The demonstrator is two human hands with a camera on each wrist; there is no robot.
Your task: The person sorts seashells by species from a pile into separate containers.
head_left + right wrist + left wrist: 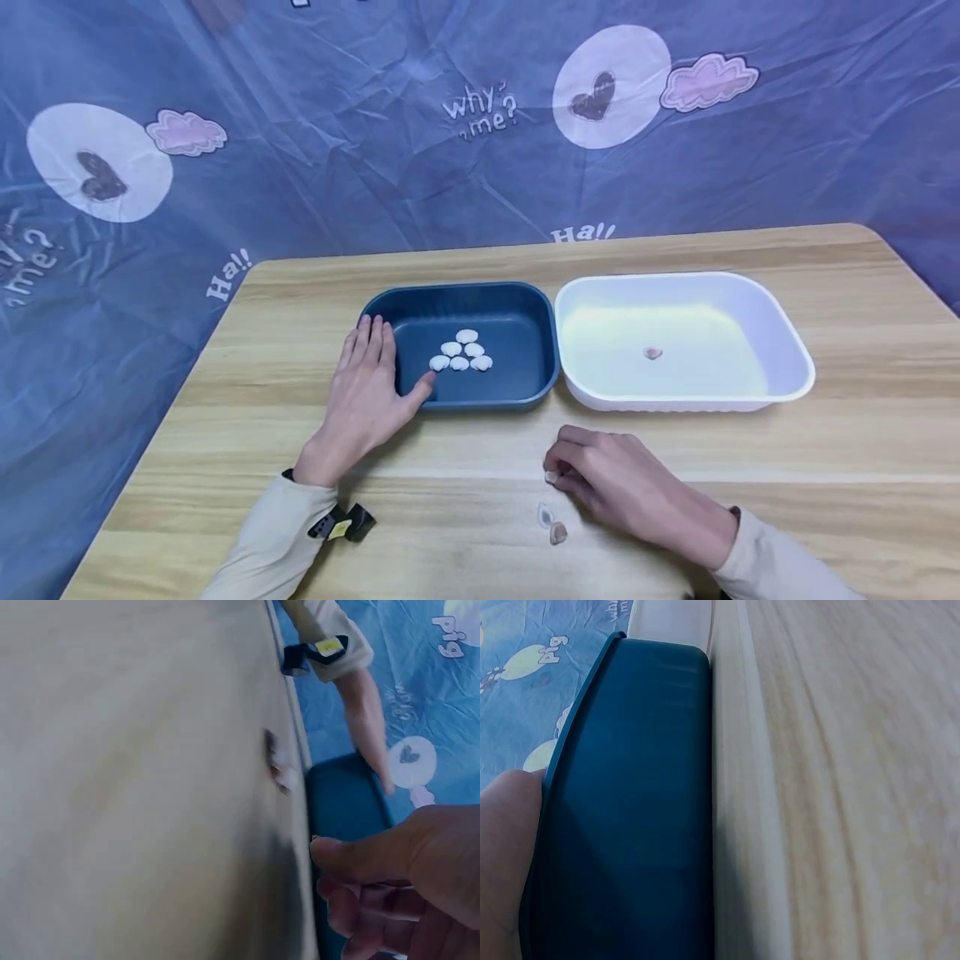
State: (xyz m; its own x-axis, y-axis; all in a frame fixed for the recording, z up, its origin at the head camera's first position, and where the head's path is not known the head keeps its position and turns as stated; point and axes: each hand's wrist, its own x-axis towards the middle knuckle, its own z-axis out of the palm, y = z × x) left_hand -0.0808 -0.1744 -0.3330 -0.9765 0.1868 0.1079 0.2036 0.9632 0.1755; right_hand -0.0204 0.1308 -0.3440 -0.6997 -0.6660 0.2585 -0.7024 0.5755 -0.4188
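Note:
My left hand (367, 392) rests with straight fingers on the left rim of the dark blue tray (517, 403). Inside that tray, several white shells (459, 363) lie in a triangle. In the head view my right hand (618, 483) pinches a small pale shell (551, 477) above the table, in front of the white tray (592, 400). The fingers hide most of this shell. Just below lie a whitish shell (545, 515) and a brownish shell (558, 533). The left wrist view shows the blue tray's outer side (630, 802) with part of the hand at its rim.
One small pinkish shell (652, 353) lies in the white tray, which stands close against the blue tray's right side. Both trays stand on a wooden table (450, 517). Behind it hangs a blue printed cloth (390, 150). A black band device (341, 525) sits at the left wrist.

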